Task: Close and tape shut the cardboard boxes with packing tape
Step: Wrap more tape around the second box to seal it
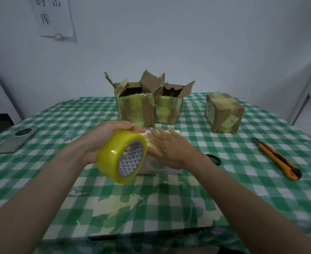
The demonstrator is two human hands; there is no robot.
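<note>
Left hand is gripping a tape roll; right hand, fingers straight, is pressing flat on a small box on the table.

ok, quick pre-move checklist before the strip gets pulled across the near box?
1. Tape roll gripped by left hand: ok.
2. Right hand flat on the near box, holding it down: ok.
3. Near box flaps fully shut: cannot tell, hands cover the top.
4. Tape end stuck to the box: cannot tell.
5. Knife within reach on the right: ok.
6. Two back boxes shut: not ok, flaps stand open.
</note>
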